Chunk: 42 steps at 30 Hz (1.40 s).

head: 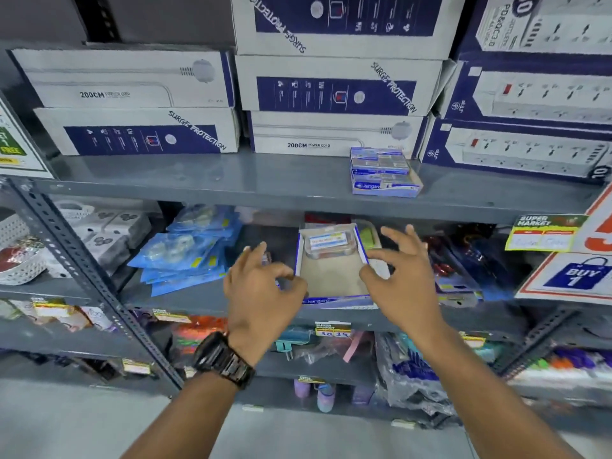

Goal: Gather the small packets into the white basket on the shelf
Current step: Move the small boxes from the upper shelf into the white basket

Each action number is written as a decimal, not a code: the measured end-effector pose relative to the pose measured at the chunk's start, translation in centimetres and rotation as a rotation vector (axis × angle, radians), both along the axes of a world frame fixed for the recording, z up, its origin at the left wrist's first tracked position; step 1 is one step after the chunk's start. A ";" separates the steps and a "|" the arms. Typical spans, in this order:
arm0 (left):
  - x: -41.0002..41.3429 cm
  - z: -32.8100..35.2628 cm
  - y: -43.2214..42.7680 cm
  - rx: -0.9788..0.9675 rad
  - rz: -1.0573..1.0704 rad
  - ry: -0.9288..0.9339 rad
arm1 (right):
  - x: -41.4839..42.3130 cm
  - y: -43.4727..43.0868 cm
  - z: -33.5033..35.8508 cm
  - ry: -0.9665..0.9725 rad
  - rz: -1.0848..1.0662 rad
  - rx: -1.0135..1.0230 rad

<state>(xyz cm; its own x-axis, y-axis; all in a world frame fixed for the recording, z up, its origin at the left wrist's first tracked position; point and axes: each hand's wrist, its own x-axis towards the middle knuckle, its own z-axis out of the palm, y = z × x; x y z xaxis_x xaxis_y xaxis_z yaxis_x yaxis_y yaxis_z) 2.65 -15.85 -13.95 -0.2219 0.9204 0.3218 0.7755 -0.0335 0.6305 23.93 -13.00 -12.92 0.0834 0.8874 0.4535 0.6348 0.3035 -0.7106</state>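
Flanking "kangaro" tray (334, 283): both hands, empty

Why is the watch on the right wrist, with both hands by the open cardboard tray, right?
Not quite. The head view shows the dark wristwatch on the left wrist. Both the left hand and right hand flank the open blue-edged cardboard tray.

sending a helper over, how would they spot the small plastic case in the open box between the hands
Find the grey shelf under the stacked white power-strip boxes, then drop one level. The open cardboard box there holds one clear case at its back, alone, with a pale label.
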 end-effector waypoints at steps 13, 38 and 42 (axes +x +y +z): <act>2.9 -15.0 14.5 -0.415 0.055 0.053 | 1.2 14.8 -16.6 -0.335 -0.081 -0.272; 3.1 -13.7 12.4 -0.091 -0.293 0.583 | 2.6 11.7 -14.8 -0.686 0.065 -0.191; 4.0 -9.2 8.7 0.204 -0.341 0.587 | 4.6 6.6 -10.7 -0.658 0.020 0.084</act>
